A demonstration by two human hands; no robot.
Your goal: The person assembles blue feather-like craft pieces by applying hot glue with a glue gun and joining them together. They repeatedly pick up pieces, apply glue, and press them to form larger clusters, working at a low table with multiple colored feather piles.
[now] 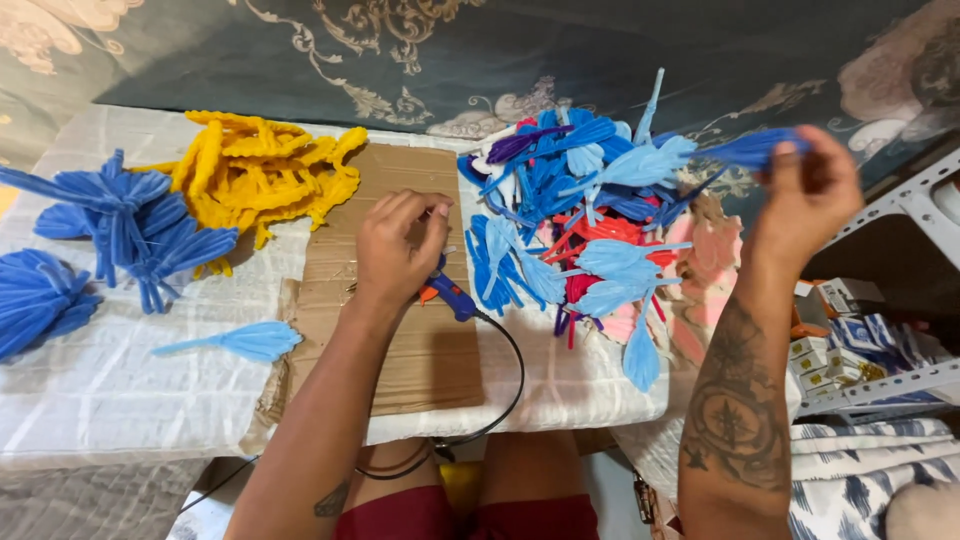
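Closest to me are my own forearms and the red shorts (450, 515) on my lap, with a black cord (505, 395) looping down off the table edge toward them. That cord runs up to the blue glue gun (452, 296) lying on the brown cardboard sheet (425, 360) in the middle of the white-covered table (110, 390). My left hand (398, 250) rests over the gun's back end, fingers curled together and touching it; whether they truly clamp it I cannot tell. My right hand (808, 195) is raised off to the side, fingers pressed on the end of a dark blue feather-shaped piece (745, 150) that sticks out leftward above the heap.

That heap of blue, light blue, red, pink and purple feather pieces (580, 220) lies just right of the cardboard. A yellow pile (265, 170) sits at the cardboard's far left corner, with dark blue bundles (130, 225) further left and one light blue feather piece (245, 340) lying alone near the cardboard's left edge.

Past my right arm, on a pale metal shelf (890, 385) below table level, stand small boxes (850, 335): white ones with blue patches and orange edges, packed close together. Striped blue-and-white cloth (870, 480) lies beneath the shelf.
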